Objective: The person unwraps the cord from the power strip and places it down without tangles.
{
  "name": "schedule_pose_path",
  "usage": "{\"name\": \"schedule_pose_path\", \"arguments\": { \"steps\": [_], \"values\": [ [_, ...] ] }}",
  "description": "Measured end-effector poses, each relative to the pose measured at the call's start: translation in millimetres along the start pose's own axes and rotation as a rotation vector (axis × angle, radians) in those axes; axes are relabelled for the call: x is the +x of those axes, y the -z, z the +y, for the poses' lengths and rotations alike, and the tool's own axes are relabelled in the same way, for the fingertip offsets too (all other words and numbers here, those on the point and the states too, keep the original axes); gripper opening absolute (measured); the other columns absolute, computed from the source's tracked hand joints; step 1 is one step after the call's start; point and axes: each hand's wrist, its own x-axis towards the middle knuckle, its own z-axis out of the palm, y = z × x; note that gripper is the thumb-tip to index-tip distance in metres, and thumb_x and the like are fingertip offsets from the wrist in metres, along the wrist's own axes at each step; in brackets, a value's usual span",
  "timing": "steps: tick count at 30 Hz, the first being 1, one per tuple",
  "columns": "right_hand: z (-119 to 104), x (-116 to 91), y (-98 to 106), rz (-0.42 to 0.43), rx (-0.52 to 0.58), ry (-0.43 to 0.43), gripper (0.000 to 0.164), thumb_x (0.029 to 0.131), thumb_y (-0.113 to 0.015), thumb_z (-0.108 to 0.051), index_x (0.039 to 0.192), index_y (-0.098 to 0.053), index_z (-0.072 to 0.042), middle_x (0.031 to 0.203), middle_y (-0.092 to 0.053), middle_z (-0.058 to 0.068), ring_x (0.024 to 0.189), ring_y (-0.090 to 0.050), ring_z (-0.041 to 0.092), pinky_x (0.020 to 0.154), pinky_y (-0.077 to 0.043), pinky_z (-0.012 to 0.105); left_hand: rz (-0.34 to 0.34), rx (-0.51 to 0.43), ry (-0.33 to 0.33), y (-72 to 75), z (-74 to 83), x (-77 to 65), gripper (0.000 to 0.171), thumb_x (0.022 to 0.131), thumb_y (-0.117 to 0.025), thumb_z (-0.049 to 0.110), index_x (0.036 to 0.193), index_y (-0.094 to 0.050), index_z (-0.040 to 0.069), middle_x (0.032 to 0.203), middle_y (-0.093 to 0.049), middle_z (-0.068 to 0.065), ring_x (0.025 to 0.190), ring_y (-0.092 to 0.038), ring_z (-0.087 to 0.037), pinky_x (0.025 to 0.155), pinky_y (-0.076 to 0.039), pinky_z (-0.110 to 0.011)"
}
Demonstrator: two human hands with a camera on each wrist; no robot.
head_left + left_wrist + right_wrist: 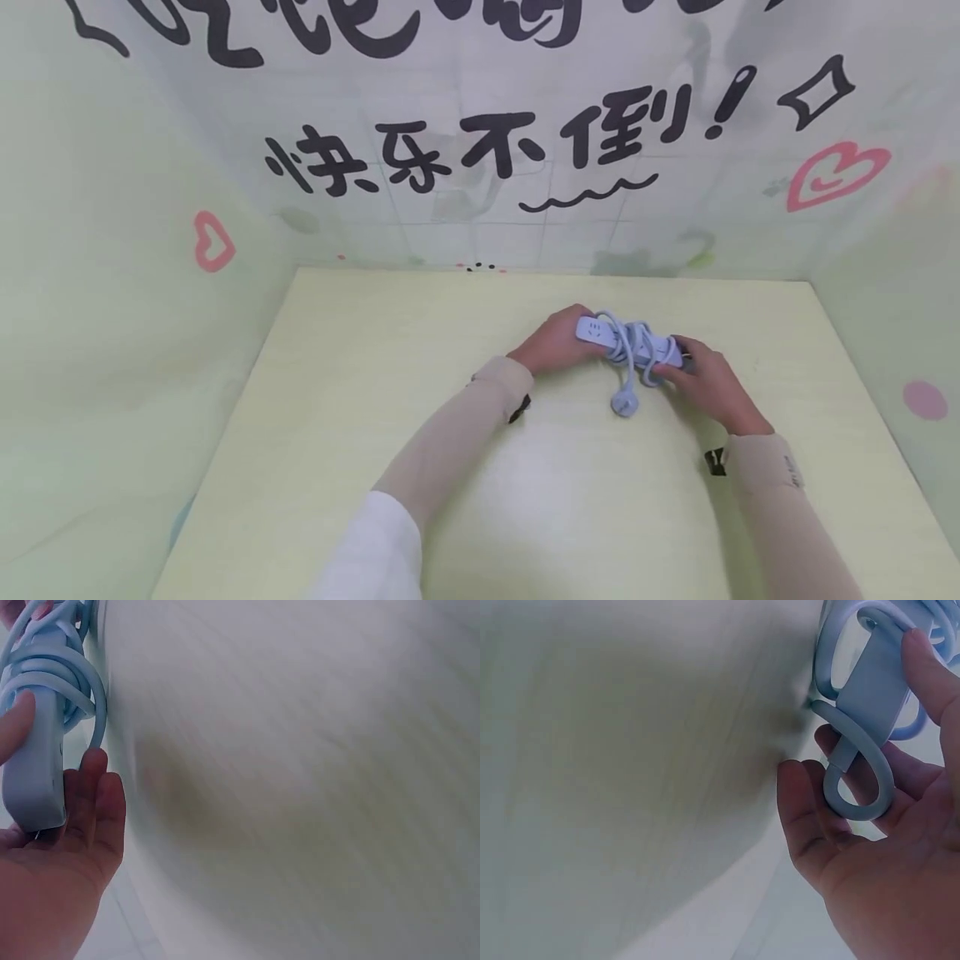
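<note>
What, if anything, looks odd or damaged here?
Nothing looks broken or spilled. Only the cord seems untidy: it wraps the power strip in uneven, crossing loops, one jutting past the strip's end, and its plug sticks out on the near side.

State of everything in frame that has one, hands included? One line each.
Power strip: gripped at both ends, wrapped in its cord
Cord: wound around the strip in loose loops
Plug: dangling below the strip, not plugged in
Left hand: gripping one end
Right hand: gripping the other
</note>
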Motion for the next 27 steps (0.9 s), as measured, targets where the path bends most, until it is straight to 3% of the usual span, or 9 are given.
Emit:
{"name": "schedule_pose_path", "arguments": {
  "steps": [7,12,15,20,23,25,27],
  "values": [
    [-27.0,22.7,-25.9,-0.023,0.023,0.062,0.076,0.096,-0.072,-0.033,0.149,-0.039,0.010,0.147,-0.049,0.035,0.140,-0.044,0.050,0.118,-0.035,0.064,0.115,-0.082,0.071,25.4,-24.3,-37.1,0.059,0.084,-0.083,0.038,0.131,-0.058,0.015,0.114,-0.068,0.003,0.100,-0.063,-0.010,0.092,-0.053,-0.026],
    [-51.4,28.1,-40.5,-0.039,-0.056,0.103,0.073,0.096,-0.072,-0.029,0.148,-0.040,0.012,0.145,-0.050,0.037,0.137,-0.044,0.054,0.118,-0.034,0.065,0.204,-0.080,0.091,36.0,-35.8,-62.3,0.060,0.081,-0.086,0.038,0.131,-0.062,0.014,0.112,-0.070,0.001,0.097,-0.062,-0.013,0.087,-0.053,-0.028],
    [-61.4,26.2,-43.6,-0.029,-0.115,0.129,0.071,0.095,-0.073,-0.026,0.146,-0.043,0.013,0.140,-0.055,0.037,0.131,-0.047,0.057,0.115,-0.035,0.067,0.223,-0.086,0.103,38.4,-37.8,-71.1,0.061,0.080,-0.087,0.037,0.131,-0.062,0.014,0.113,-0.070,-0.001,0.098,-0.062,-0.015,0.088,-0.052,-0.029],
    [-70.1,24.7,-48.1,-0.033,-0.119,0.149,0.070,0.093,-0.075,-0.026,0.144,-0.046,0.012,0.131,-0.061,0.036,0.125,-0.051,0.055,0.112,-0.038,0.066,0.245,-0.147,0.123,40.8,-41.0,-81.3,0.061,0.078,-0.089,0.035,0.130,-0.064,0.013,0.115,-0.071,-0.002,0.099,-0.062,-0.016,0.091,-0.052,-0.032],
    [-72.9,21.8,-49.8,-0.025,-0.130,0.151,0.070,0.094,-0.074,-0.027,0.145,-0.045,0.011,0.135,-0.057,0.036,0.127,-0.047,0.054,0.112,-0.038,0.066,0.254,-0.174,0.114,39.9,-42.5,-83.6,0.061,0.079,-0.088,0.033,0.131,-0.064,0.013,0.118,-0.071,-0.003,0.102,-0.063,-0.017,0.094,-0.053,-0.033],
    [-76.0,19.1,-50.8,0.025,-0.147,0.174,0.067,0.094,-0.074,-0.025,0.145,-0.046,0.010,0.140,-0.053,0.035,0.129,-0.042,0.054,0.111,-0.036,0.067,0.257,-0.184,0.110,39.1,-43.0,-83.8,0.060,0.079,-0.088,0.031,0.131,-0.064,0.012,0.119,-0.071,-0.005,0.103,-0.063,-0.017,0.095,-0.053,-0.033],
    [-81.4,16.8,-52.3,0.133,-0.159,0.232,0.058,0.094,-0.073,-0.021,0.139,-0.051,0.009,0.138,-0.053,0.034,0.125,-0.041,0.054,0.105,-0.037,0.067,0.259,-0.185,0.110,38.9,-43.5,-82.8,0.060,0.079,-0.088,0.031,0.131,-0.064,0.012,0.120,-0.071,-0.005,0.104,-0.063,-0.017,0.095,-0.053,-0.032]
  ]
}}
